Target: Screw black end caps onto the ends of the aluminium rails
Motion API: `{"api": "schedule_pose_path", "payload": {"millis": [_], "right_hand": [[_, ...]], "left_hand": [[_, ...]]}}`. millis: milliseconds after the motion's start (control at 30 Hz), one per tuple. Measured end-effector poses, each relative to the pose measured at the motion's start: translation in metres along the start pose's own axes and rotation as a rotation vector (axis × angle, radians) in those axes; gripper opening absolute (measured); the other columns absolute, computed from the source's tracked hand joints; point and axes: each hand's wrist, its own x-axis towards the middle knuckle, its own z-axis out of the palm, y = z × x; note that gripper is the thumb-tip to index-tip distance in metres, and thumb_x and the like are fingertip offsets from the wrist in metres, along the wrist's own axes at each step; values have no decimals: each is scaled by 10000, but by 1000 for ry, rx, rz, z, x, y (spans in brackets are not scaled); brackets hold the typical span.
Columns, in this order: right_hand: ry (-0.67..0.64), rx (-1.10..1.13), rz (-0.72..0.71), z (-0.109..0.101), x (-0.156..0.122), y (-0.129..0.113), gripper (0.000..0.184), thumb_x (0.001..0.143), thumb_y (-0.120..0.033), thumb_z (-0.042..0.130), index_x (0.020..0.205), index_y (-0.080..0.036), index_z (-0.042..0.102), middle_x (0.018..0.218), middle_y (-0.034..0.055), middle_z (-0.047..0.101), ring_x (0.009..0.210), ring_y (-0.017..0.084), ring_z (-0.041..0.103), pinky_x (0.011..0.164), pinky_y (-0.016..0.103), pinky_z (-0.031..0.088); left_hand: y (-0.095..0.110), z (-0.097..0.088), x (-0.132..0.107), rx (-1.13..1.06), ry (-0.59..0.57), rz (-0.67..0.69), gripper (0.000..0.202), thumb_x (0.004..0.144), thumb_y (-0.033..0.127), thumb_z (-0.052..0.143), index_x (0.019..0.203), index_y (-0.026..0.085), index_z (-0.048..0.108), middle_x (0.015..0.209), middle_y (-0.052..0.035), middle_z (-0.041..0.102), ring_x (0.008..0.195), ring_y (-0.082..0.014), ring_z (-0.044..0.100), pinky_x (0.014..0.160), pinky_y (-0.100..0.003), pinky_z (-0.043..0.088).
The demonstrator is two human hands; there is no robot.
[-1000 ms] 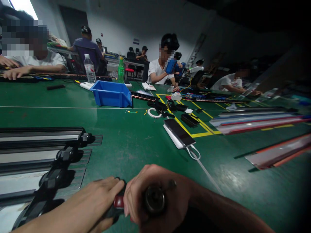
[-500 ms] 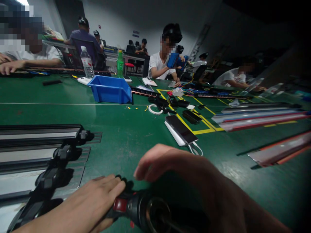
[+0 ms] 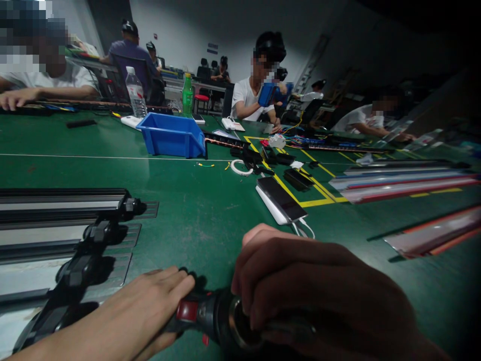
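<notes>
My left hand (image 3: 150, 306) is wrapped around a black power tool (image 3: 210, 316) with a red switch, low in the middle of the head view. The tool looks like a drill, its round metal-rimmed front turned toward me and to the right. At this front, my right hand (image 3: 315, 286) has its fingers bent and drawn together over the rim, beside a thin shaft. The fingertips are in shadow, and what they pinch is not clear. The tool's lower part lies hidden behind my left hand and below the picture's edge.
Black-framed long profiles (image 3: 56, 203) lie at left. A blue bin (image 3: 171, 138) stands beyond, near bottles. Ahead are a phone on a white power bank (image 3: 281, 200) and a white ring (image 3: 241, 167). Wrapped strips (image 3: 409, 180) lie right. Other people (image 3: 251, 95) sit across the table.
My right hand has come down onto the front of the power tool, and its fingers have curled inward. The left hand keeps its grip, nearly still.
</notes>
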Motion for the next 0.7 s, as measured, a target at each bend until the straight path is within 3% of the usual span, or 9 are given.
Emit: {"api": "schedule_pose_path", "payload": {"millis": [133,333,500,600,700], "right_hand": [[-30,-17,46,2,-3,1,386,820,-438,797,1114,-208,697,1102,95,658,1037,241,638,897,369,546],[-80,-9,91,4,-13,13,360,796,-350,809,1090,-202,663,1074,68,670,956,202,638,860,333,523],[-48,16,146,7,-20,19,426,758,-356,857,1089,-204,634,1063,37,685,928,175,633,782,269,505],[-50,71,197,3,-22,18,444,780,-363,848,1144,-218,639,1089,31,700,949,165,660,776,242,517],[-140,156,185,-4,-21,16,462,834,-292,792,1258,-222,624,1153,35,721,977,148,687,817,222,536]], "left_hand": [[-5,4,-1,-22,24,24,350,934,339,572,1271,243,561,1264,-106,639,1183,-276,600,1042,-407,514],[-3,1,0,-1,-55,0,309,924,302,570,1220,212,559,1269,-122,623,1175,-296,605,1039,-435,508],[-2,-2,-1,34,-102,-37,361,951,292,550,1304,217,532,1338,-116,606,1255,-300,571,1091,-439,479],[-5,0,-1,26,-85,-21,382,952,313,564,1323,229,523,1356,-111,601,1266,-292,565,1088,-417,486],[-7,2,0,19,-55,10,314,953,320,558,1253,227,556,1288,-100,632,1182,-272,607,1057,-404,509]]}}
